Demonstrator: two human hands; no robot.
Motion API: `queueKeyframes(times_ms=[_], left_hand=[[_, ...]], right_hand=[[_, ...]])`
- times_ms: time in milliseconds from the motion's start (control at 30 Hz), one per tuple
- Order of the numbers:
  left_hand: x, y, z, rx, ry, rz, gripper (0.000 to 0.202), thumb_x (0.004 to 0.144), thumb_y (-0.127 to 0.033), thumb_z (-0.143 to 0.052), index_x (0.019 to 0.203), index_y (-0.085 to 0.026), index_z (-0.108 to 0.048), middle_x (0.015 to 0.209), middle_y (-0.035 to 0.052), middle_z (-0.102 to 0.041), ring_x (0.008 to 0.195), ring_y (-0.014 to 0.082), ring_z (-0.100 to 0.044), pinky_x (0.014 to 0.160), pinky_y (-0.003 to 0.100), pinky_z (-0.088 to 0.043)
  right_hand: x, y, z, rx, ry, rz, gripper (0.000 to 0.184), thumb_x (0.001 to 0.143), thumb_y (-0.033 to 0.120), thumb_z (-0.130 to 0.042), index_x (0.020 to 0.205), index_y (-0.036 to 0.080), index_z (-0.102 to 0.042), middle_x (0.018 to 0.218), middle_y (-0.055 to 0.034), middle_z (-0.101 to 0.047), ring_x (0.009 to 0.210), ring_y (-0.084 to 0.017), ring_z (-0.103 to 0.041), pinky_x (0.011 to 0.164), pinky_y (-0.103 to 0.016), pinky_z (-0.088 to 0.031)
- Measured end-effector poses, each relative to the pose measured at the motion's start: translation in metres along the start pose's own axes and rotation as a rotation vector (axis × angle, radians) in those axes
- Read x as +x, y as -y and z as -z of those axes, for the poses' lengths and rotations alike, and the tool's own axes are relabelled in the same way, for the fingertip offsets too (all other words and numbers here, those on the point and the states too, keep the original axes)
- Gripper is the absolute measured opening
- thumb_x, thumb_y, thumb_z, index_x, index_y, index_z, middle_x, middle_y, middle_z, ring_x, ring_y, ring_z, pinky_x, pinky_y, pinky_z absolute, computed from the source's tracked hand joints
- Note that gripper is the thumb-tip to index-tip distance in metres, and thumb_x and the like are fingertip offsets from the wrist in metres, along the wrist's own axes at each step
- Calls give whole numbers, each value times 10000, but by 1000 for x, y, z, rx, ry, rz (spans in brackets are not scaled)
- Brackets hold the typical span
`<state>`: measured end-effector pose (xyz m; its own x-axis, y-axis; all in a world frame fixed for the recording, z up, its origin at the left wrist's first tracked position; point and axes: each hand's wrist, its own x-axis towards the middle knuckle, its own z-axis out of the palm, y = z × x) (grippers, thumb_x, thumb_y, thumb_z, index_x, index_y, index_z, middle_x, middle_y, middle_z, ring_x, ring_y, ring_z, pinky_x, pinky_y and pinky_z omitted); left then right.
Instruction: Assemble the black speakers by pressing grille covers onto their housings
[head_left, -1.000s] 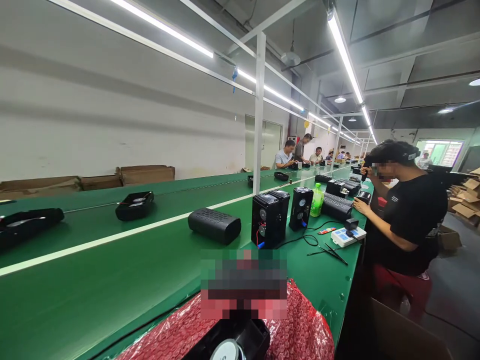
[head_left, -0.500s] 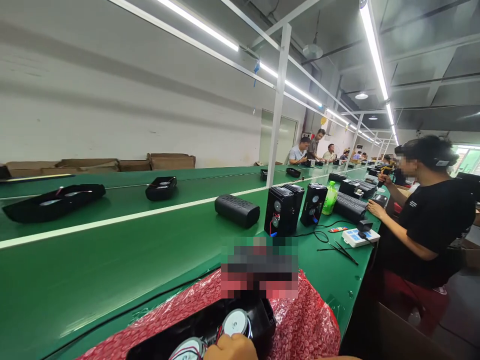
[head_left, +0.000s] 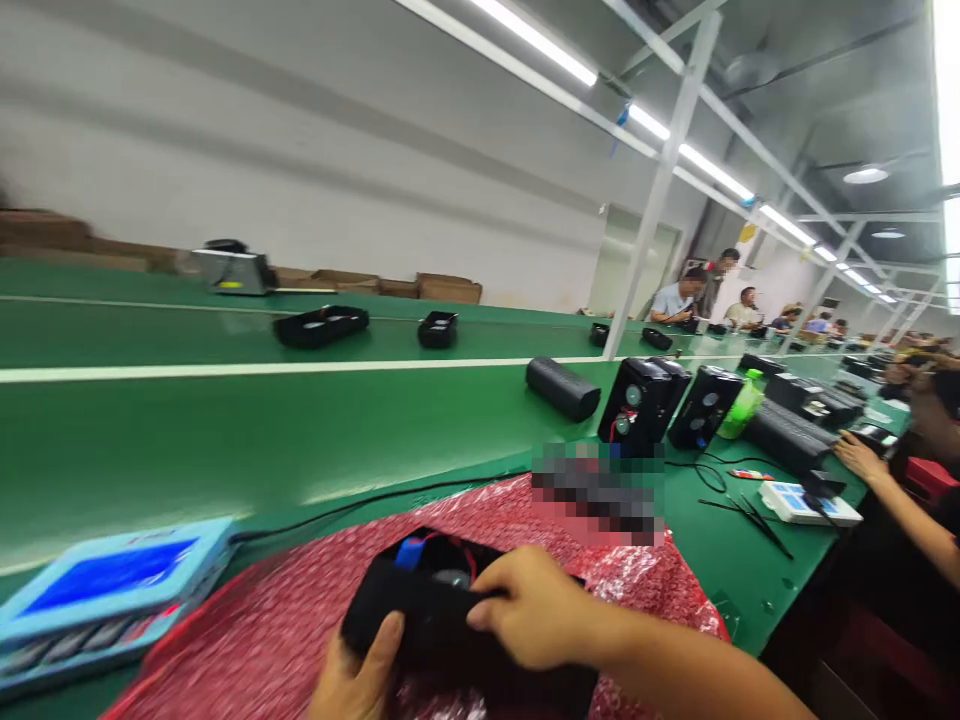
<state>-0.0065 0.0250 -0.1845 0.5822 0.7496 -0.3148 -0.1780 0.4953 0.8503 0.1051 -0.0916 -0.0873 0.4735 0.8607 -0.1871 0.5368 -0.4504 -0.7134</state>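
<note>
A black speaker housing (head_left: 442, 640) is tilted up over red bubble wrap (head_left: 285, 600) on the green bench. Inside its open side show a blue piece (head_left: 409, 553), thin red wires and part of a round silver speaker driver (head_left: 452, 578). My left hand (head_left: 360, 670) is closed round the housing's left end, thumb on the near face. My right hand (head_left: 532, 610) has its fingers curled at the housing's upper edge, on the right. Whether those fingers also hold a wire or small part inside is hidden. Beyond the hands, a pixelated dark object (head_left: 596, 495) lies on the wrap.
At left stands a light-blue device (head_left: 112, 590) with a blue screen and a black cable. Upright speaker housings (head_left: 641, 405), a green bottle (head_left: 742, 405), tweezers (head_left: 765, 525) and a white power strip (head_left: 810, 503) sit to the right. A co-worker's hand (head_left: 859, 458) rests at far right.
The view has swung left and down, bringing the blue-screened device into sight. The housing has been tilted up, its open side turned away, and both my hands now show on it.
</note>
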Motion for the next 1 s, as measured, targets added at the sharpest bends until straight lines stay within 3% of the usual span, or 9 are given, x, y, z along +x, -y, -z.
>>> queueKeyframes(times_ms=[100, 233, 300, 533, 633, 700, 800, 900, 1000], left_hand=[[-22, -7, -15, -164, 41, -51, 757, 538, -453, -814, 1190, -245, -491, 1044, 49, -668, 1006, 304, -612, 878, 402, -510], [-31, -3, -20, -327, 301, 68, 668, 583, -279, -790, 1187, -180, -523, 1074, 95, -659, 1007, 290, -612, 934, 404, -450], [-33, -2, -19, -351, 360, 91, 630, 602, -238, -767, 1183, -180, -530, 1056, 83, -665, 980, 263, -618, 885, 361, -461], [-35, -4, -15, -395, 285, 193, 554, 527, -362, -809, 1013, -187, -607, 803, 20, -690, 737, 205, -626, 714, 304, -472], [-32, -5, -13, -379, 220, 258, 547, 428, -402, -851, 867, -163, -631, 732, 15, -680, 722, 205, -622, 688, 285, -475], [-30, -5, -11, -357, 196, 268, 570, 392, -418, -861, 840, -148, -635, 712, 25, -680, 710, 211, -625, 673, 285, -482], [-31, -5, -9, -305, 208, 289, 607, 427, -433, -850, 906, -131, -631, 736, 59, -694, 694, 250, -643, 660, 334, -507], [-33, -7, -11, -278, 198, 310, 544, 534, -402, -811, 955, -126, -605, 744, 82, -700, 691, 286, -660, 664, 394, -532], [-37, -10, -16, -264, 149, 291, 467, 600, -365, -764, 952, -115, -586, 716, 104, -699, 656, 294, -662, 627, 408, -543]], right_hand=[[2, -8, 4, 195, 39, 16, 189, 733, 253, -510, 701, 141, -660, 603, -10, -588, 518, -122, -484, 452, -204, -318], [4, -11, 7, 429, 99, 32, 374, 720, 482, -521, 788, 142, -660, 719, -50, -630, 646, -166, -557, 609, -267, -430], [3, -9, 6, 504, 131, 16, 467, 690, 576, -555, 838, 146, -659, 739, -61, -637, 667, -187, -573, 640, -299, -449], [-10, 6, -13, 589, 178, 27, 411, 702, 493, -603, 938, 161, -656, 892, -74, -647, 830, -230, -598, 760, -351, -466], [-18, 11, -22, 563, 150, 151, 346, 720, 378, -555, 990, 181, -648, 1025, -81, -614, 955, -234, -576, 882, -379, -436], [-23, 11, -21, 513, 180, 205, 381, 724, 331, -522, 1060, 184, -629, 1035, -84, -598, 943, -223, -582, 844, -359, -459], [-20, 1, -3, 253, 137, 185, 418, 785, 327, -500, 1169, 182, -578, 979, -76, -612, 824, -191, -604, 711, -302, -491], [2, -26, 37, -189, -128, 197, 342, 858, 311, -501, 1161, 182, -593, 1123, -94, -588, 1033, -213, -545, 937, -346, -404], [35, -69, 81, -315, -210, 79, 511, 761, 235, -663, 1244, 130, -532, 1309, -164, -456, 1265, -321, -340, 1078, -488, -204]])
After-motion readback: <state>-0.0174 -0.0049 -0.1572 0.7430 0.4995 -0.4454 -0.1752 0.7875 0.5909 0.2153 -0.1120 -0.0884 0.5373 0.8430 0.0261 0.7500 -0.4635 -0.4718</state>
